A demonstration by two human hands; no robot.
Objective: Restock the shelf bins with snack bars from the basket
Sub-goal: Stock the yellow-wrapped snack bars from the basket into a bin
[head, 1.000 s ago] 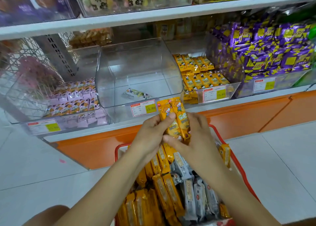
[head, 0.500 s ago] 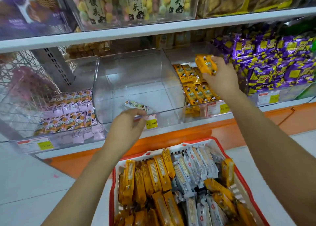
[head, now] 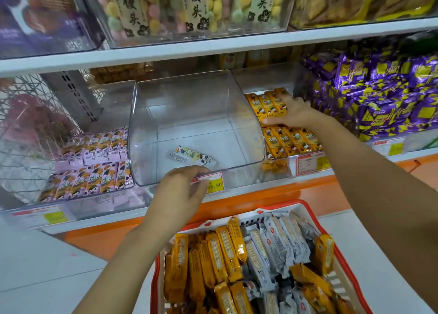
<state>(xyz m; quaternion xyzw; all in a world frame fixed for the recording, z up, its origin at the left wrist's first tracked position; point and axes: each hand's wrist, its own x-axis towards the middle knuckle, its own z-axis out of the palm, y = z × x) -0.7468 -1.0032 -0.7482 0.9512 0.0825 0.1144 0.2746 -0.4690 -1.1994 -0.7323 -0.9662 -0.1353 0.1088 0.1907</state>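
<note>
Our right hand [head: 292,114] presses straight fingers onto orange-wrapped snack bars [head: 267,105], probably seating them; our left hand [head: 180,192], loosely curled and holding nothing, waits by the clear plastic bin [head: 166,105].

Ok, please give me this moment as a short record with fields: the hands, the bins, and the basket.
left hand: at front edge of clear bin, fingers loosely curled, nothing seen in it
right hand: laid flat on orange bars in the bin right of it
clear bin content: one white bar
left bin: pink bars
basket: below the bins, holds more orange bars and grey bars
</note>
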